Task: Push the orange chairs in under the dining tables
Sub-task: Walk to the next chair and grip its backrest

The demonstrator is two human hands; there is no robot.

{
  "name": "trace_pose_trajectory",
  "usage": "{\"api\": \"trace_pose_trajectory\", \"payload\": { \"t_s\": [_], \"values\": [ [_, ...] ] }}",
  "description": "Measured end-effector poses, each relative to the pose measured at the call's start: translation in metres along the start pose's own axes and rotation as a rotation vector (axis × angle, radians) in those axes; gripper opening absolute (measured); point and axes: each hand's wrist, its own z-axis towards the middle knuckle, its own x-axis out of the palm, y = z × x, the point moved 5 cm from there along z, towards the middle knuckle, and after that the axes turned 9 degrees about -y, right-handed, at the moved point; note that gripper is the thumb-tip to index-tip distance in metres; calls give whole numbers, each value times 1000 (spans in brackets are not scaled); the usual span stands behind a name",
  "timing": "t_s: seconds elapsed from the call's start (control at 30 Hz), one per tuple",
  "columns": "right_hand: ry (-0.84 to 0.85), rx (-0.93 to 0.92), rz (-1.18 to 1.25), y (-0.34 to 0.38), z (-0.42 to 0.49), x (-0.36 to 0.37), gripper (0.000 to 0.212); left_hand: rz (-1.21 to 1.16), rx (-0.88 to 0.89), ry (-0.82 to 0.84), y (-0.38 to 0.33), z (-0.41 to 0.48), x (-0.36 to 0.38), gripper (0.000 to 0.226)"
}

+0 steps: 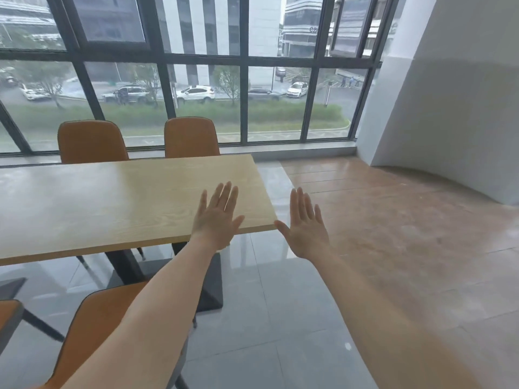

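Spread, empty: left hand [217,220], right hand [306,228]. Grip near orange upholstered chair [90,332], push squarely under pale wooden desk [112,197].

Window wall [244,94]: dark metal frames, large panes in two rows, running the far side of the room. Sill [309,151]: grey, low, beneath the panes. Floor, near part [266,318]: glossy grey tile. Floor, right part [407,234]: brown planks, adjoining the tile. Wall [449,108]: white, at right, curved along its base. Outside, through the glass: green hedge [280,113]; small trees [229,82]; parked cars, among them a white car [196,94] and a dark car [262,94]; pale multi-storey buildings [219,23].
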Motion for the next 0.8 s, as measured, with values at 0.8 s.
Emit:
{"api": "trace_pose_trajectory", "payload": {
  "t_s": [0.8],
  "values": [
    [78, -139, -31, -279, 484, 54, 69, -32, -160, 53, -111, 507, 179, 65]
  ]
}}
